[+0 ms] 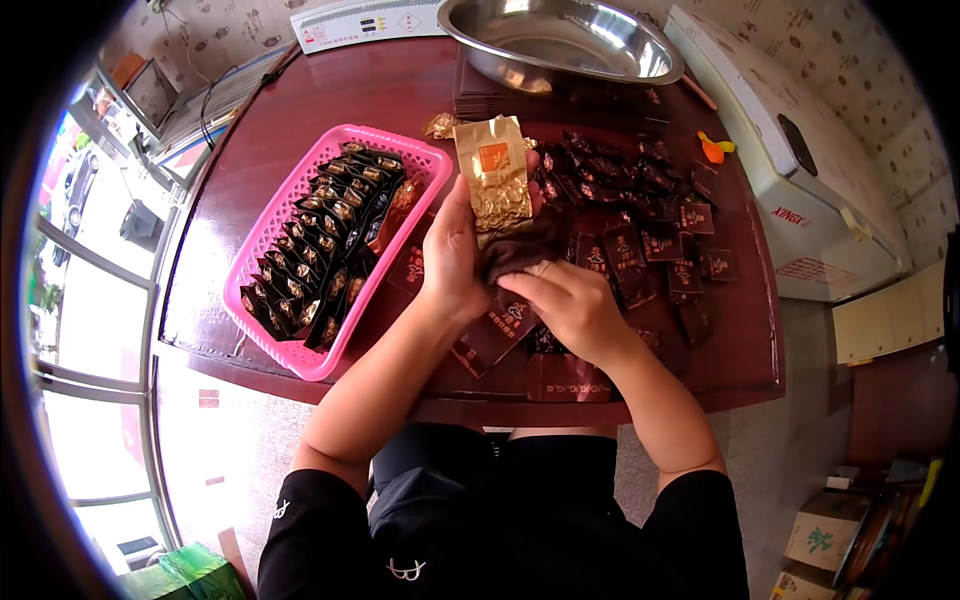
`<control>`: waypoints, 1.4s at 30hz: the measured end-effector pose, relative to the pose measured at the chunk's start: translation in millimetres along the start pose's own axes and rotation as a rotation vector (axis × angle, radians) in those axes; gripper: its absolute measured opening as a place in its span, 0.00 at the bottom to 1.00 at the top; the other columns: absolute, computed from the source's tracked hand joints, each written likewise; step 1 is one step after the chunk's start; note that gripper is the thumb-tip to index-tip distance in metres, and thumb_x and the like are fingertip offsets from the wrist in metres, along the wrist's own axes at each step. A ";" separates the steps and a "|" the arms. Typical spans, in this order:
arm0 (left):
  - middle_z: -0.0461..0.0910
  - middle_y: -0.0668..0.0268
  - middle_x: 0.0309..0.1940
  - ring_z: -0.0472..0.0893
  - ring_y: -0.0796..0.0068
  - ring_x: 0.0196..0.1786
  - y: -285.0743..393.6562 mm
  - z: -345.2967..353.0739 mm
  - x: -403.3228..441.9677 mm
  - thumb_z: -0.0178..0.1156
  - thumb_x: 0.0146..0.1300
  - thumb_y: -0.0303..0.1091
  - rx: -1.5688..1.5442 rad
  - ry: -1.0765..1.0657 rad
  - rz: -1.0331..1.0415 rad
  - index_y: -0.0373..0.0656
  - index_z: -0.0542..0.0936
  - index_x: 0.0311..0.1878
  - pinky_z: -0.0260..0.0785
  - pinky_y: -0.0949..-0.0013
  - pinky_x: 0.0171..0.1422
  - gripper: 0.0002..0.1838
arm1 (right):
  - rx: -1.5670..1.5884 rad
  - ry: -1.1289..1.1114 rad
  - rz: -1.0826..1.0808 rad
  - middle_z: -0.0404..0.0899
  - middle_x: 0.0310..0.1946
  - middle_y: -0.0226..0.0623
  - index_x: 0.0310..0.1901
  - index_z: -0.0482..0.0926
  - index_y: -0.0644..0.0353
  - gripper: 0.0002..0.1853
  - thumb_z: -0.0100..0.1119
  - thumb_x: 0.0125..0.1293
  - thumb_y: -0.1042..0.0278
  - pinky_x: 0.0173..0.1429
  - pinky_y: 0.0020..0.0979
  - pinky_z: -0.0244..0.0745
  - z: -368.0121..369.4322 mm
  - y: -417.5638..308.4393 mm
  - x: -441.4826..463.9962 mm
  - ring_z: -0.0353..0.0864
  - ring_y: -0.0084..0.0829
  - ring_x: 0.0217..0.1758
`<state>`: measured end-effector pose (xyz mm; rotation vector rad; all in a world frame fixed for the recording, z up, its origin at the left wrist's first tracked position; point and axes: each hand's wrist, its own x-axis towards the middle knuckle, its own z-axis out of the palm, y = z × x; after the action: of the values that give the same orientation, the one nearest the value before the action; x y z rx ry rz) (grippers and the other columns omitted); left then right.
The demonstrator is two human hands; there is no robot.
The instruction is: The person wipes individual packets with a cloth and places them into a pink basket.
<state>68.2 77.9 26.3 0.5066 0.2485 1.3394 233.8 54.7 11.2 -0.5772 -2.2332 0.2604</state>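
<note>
My left hand (452, 252) is closed around a gold foil packet (498, 200) with an orange label, held upright over the table's near half. Below the packet, my right hand (572, 302) pinches a soft dark brown piece (518, 255); whether it is cloth or a pouch I cannot tell. To the left stands a pink plastic basket (292, 356) with rows of small black packets (310, 250) in it. Right of my hands lie several dark printed packets (628, 262), loose and overlapping. More flat printed pouches (497, 330) lie partly hidden under my hands.
A steel basin (470, 48) rests on stacked dark sheets (480, 100) at the back of the red table (270, 110). Behind the basket is a white appliance (372, 22). A white freezer (800, 210) borders the right side. Crumpled gold foil (440, 126) lies near the packet.
</note>
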 end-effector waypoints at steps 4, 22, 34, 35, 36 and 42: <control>0.73 0.59 0.65 0.75 0.67 0.63 -5.3 6.7 -0.2 0.33 0.80 0.47 0.016 0.007 0.075 0.37 0.67 0.69 0.65 0.62 0.70 0.28 | 0.105 0.429 0.248 0.83 0.50 0.42 0.59 0.77 0.63 0.18 0.56 0.69 0.78 0.54 0.31 0.79 4.1 7.2 -6.4 0.85 0.33 0.50; 0.72 0.57 0.65 0.69 0.71 0.68 -56.9 -18.1 -16.3 0.28 0.81 0.51 0.858 -0.237 -0.034 0.30 0.65 0.70 0.57 0.69 0.74 0.33 | -0.067 0.437 0.301 0.66 0.68 0.57 0.71 0.61 0.70 0.24 0.42 0.75 0.74 0.72 0.41 0.63 2.4 31.7 -4.2 0.67 0.53 0.71; 0.78 0.56 0.57 0.80 0.67 0.55 -33.3 -6.6 -0.3 0.28 0.75 0.66 0.137 -0.011 -0.199 0.35 0.69 0.66 0.73 0.62 0.62 0.41 | -0.008 0.753 0.285 0.60 0.73 0.47 0.71 0.61 0.72 0.27 0.32 0.82 0.59 0.79 0.37 0.49 -27.8 42.9 -12.8 0.60 0.36 0.76; 0.77 0.56 0.59 0.78 0.66 0.58 -33.6 -10.2 1.0 0.28 0.75 0.66 0.072 -0.023 -0.198 0.36 0.69 0.66 0.72 0.60 0.65 0.41 | -0.006 0.537 0.173 0.66 0.68 0.46 0.68 0.66 0.67 0.24 0.38 0.79 0.61 0.76 0.38 0.55 -20.9 40.1 -16.7 0.65 0.40 0.71; 0.77 0.56 0.59 0.78 0.66 0.58 -31.5 -9.3 0.1 0.28 0.75 0.66 0.072 -0.022 -0.193 0.36 0.69 0.66 0.72 0.60 0.65 0.41 | -0.006 0.323 0.064 0.72 0.63 0.46 0.66 0.71 0.63 0.22 0.45 0.76 0.63 0.72 0.40 0.62 -15.1 29.1 -11.5 0.71 0.43 0.66; 0.71 0.53 0.66 0.72 0.57 0.67 -26.6 -8.9 0.8 0.35 0.75 0.64 -0.092 0.086 -0.217 0.35 0.66 0.69 0.61 0.54 0.75 0.39 | -0.360 -0.022 -0.171 0.82 0.49 0.40 0.52 0.81 0.59 0.21 0.69 0.55 0.70 0.62 0.43 0.74 -5.7 20.8 4.4 0.80 0.45 0.54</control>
<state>87.3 76.7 5.8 0.3353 0.3027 1.1560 242.2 75.0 10.4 -0.5669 -2.3500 -0.2286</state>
